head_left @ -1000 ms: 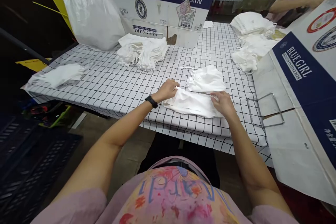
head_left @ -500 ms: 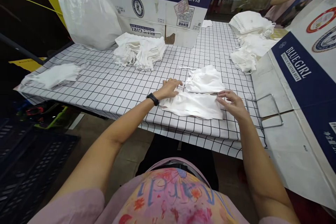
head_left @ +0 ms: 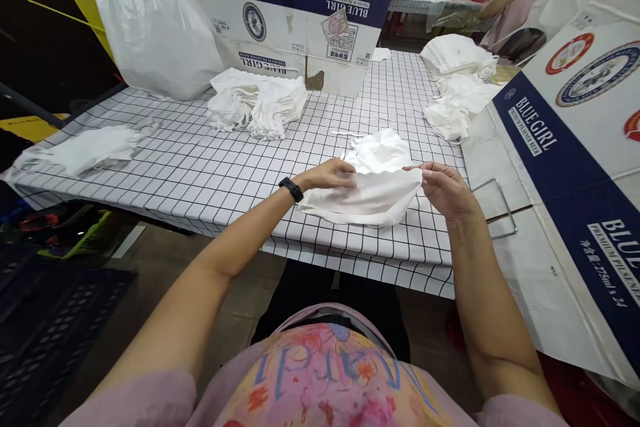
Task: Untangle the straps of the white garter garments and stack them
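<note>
Along the surface's (head_left: 185,147) near edge, I have the white cloth (head_left: 370,203), far edge raised, rest hanging toward me. My right hand (head_left: 443,187) pinches its right end; my left hand (head_left: 333,173) grips the raised edge farther left. Second white piece (head_left: 383,147) lies just behind. White stack (head_left: 260,100) sits before upright box (head_left: 300,13); loose white pieces (head_left: 85,147) near left corner.
</note>
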The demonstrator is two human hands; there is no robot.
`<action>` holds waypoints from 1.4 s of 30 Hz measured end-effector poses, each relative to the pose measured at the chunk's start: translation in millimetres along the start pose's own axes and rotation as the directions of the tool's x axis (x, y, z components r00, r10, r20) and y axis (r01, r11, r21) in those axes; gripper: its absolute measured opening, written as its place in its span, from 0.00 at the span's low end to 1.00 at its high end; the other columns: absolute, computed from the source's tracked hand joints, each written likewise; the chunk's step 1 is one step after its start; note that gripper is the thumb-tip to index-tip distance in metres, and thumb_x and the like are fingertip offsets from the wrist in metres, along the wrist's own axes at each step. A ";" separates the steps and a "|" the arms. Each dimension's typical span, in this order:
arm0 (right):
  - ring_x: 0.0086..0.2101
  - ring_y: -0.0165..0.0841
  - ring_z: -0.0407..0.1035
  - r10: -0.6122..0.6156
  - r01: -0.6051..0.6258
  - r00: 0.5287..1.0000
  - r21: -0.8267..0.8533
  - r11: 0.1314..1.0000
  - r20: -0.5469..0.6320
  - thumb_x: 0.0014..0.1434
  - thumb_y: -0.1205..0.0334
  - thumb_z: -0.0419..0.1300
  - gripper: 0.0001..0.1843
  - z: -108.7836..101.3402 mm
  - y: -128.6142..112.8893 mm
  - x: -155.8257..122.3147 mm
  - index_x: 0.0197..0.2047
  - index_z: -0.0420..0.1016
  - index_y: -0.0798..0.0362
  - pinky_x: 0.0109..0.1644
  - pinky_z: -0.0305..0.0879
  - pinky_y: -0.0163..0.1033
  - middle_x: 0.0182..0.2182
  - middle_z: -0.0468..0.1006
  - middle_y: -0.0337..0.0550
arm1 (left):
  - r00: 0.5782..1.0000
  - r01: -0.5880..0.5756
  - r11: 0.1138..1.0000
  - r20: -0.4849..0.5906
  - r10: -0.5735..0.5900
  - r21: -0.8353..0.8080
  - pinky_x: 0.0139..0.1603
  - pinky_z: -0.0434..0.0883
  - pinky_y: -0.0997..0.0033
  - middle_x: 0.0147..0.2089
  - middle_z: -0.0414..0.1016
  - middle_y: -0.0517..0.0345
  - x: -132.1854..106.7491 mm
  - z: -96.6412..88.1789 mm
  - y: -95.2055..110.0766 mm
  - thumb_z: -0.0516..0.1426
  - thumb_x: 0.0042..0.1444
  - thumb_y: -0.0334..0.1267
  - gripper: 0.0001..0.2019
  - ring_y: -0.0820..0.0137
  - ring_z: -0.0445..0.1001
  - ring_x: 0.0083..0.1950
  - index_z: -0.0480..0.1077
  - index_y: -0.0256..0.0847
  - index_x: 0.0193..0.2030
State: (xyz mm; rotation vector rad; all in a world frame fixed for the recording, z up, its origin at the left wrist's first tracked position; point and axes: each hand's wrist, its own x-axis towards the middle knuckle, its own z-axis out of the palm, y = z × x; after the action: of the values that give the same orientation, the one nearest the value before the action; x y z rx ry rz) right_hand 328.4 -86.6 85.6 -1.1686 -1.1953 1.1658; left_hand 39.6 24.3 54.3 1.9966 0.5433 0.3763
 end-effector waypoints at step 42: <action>0.37 0.45 0.79 -0.375 0.415 0.895 -0.760 0.500 0.242 0.65 0.59 0.54 0.13 146.3 33.1 2.7 0.44 0.80 0.49 0.42 0.73 0.50 0.39 0.85 0.50 | 0.798 0.034 0.951 -0.581 0.159 0.306 0.39 0.70 0.70 0.36 0.78 0.58 -82.3 41.7 31.2 0.56 0.63 0.30 0.04 0.71 0.73 0.36 0.73 0.40 0.39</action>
State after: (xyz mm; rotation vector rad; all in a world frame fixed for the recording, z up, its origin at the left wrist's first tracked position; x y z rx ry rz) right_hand 181.5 -78.6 56.2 -1.3840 -2.0134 0.2370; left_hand -3.8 -62.8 60.0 2.1787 0.9810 1.0498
